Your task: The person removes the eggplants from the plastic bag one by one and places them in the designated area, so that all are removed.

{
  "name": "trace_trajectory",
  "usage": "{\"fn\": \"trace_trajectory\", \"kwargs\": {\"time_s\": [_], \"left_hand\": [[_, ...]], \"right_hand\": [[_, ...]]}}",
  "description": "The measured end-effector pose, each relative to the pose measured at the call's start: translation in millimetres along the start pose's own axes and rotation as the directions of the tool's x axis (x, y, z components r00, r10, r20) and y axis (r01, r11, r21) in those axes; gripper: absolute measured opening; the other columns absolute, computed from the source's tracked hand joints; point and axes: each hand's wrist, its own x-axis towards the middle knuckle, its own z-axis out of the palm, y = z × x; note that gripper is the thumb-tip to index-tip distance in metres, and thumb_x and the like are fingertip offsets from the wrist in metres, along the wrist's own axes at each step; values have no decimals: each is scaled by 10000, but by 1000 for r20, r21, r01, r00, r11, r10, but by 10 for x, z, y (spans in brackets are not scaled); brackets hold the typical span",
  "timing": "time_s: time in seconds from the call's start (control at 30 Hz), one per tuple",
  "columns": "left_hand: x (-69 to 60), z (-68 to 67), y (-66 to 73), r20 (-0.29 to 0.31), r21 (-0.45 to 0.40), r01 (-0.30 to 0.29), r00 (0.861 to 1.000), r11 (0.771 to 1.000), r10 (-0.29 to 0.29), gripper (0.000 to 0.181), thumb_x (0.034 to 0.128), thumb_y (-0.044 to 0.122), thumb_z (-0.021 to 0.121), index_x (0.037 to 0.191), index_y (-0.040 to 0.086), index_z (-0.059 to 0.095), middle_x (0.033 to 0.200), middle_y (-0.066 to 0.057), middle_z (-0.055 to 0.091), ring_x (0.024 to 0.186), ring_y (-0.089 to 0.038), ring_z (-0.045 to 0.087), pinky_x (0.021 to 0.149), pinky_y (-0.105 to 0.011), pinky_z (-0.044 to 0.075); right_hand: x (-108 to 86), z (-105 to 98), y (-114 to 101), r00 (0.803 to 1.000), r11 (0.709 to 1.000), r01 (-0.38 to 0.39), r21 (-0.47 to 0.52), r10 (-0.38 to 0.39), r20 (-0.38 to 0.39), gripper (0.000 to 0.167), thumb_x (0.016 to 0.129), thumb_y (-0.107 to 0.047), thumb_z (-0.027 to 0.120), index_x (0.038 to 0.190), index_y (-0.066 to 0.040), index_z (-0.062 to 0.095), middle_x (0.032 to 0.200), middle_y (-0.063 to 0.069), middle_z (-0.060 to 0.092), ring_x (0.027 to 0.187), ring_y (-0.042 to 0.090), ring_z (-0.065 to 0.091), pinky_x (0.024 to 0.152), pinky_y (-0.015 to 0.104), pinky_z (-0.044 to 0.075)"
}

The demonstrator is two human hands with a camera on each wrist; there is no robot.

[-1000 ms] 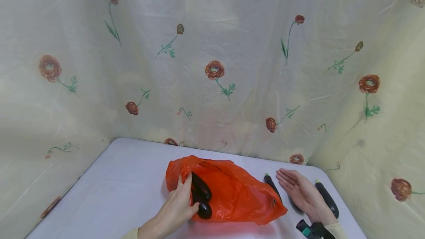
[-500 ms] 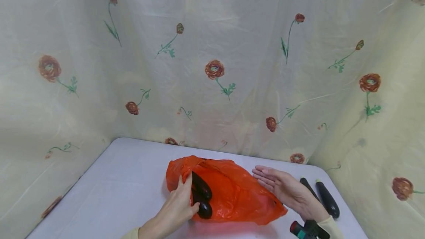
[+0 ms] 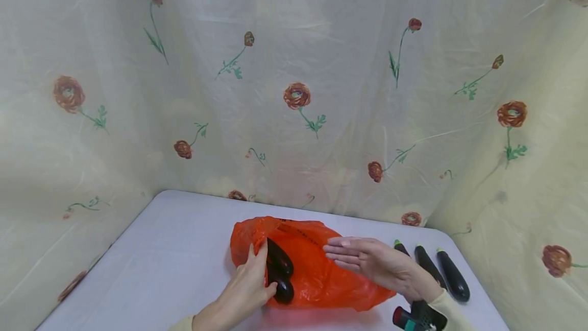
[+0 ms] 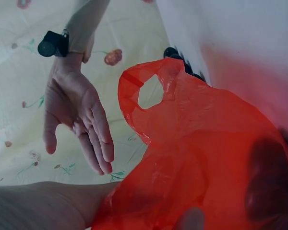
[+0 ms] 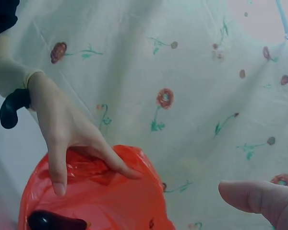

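Right up front, the left hand (image 3: pixel 245 282) has the orange bag (image 3: pixel 317 280) by the edge of its mouth, fingers hooked on the plastic and only partly spread, thumb close by the lower eggplant (image 3: pixel 282 288). Across from it, past a black wrist camera (image 3: pixel 420 315), here's the right hand (image 3: pixel 378 262): fingers straight and together, palm turned toward the bag, nothing in its hold! The bag lies on its side, gaping, and just beyond that lower one sits the upper eggplant (image 3: pixel 279 258), tucked in the mouth.

So what's the score? Two showing inside, three outside in a tidy row: right-hand eggplant (image 3: pixel 453 276), middle eggplant (image 3: pixel 428 264), and left-hand eggplant (image 3: pixel 400 247), part-hidden behind the right hand. I'd call the work partway, with the eggplants split between bag and row; which way they're travelling can't be told, and anything deeper inside is hidden. Under it all, the white surface (image 3: pixel 184 239), and at the very back, the flowered cloth (image 3: pixel 340 65).
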Motion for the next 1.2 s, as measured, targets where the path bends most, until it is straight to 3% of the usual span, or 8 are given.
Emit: {"fn": "trace_trajectory", "kwargs": {"time_s": [0.23,0.43,0.57,0.73,0.83,1.07,1.2], "left_hand": [[33,3,22,18,-18,44,999,999,-43,941,802,81,754,1528,24,158,1570,-287,150,705,-178,610,764,-474,570],[30,6,1,6,14,13,1000,1000,-13,939,799,106,763,1522,12,171,1567,-272,179,870,-250,651,824,-502,547],[19,3,-13,-4,21,-23,1000,1000,23,936,798,108,764,1517,-1,175,1561,-282,186,802,-213,648,809,-489,556],[7,0,-18,0,23,-27,1000,999,27,922,808,114,754,1515,-11,175,1557,-300,179,691,-160,604,810,-480,558],[-1,-7,-17,-4,33,-31,1000,999,31,908,812,120,748,1512,-20,187,1542,-338,175,634,-152,586,800,-474,561],[-1,-3,-19,10,19,-27,1000,999,26,869,827,119,730,1507,-30,210,1537,-351,167,492,-137,523,634,-319,577],[5,-2,-26,20,9,-14,1000,1000,14,887,827,123,731,1515,-16,189,1553,-323,160,530,-142,542,708,-389,585]], "right_hand": [[163,67,45,997,997,-40,68,35,64,602,993,-243,528,1478,41,309,1410,170,522,1292,295,518,1151,422,288],[323,123,109,990,996,-43,73,33,134,582,1011,-233,483,1472,69,294,1449,215,462,1301,305,505,1164,440,263],[437,174,153,995,994,-59,94,51,92,560,998,-233,509,1442,66,344,1466,246,424,1299,332,499,1158,450,285],[596,211,217,995,987,-95,129,92,27,599,976,-246,551,1435,74,337,1453,256,435,1285,347,505,1159,456,282],[711,229,262,994,990,-104,98,107,-24,607,951,-262,594,1408,75,382,1368,227,536,1255,335,533,1143,442,322],[939,199,335,984,988,-135,68,142,-105,601,909,-264,652,1379,54,455,1206,150,662,1198,304,578,1111,408,382],[1010,177,340,981,988,-137,77,146,-128,577,898,-258,666,1360,39,490,1185,137,676,1167,288,594,1115,407,377]]}}
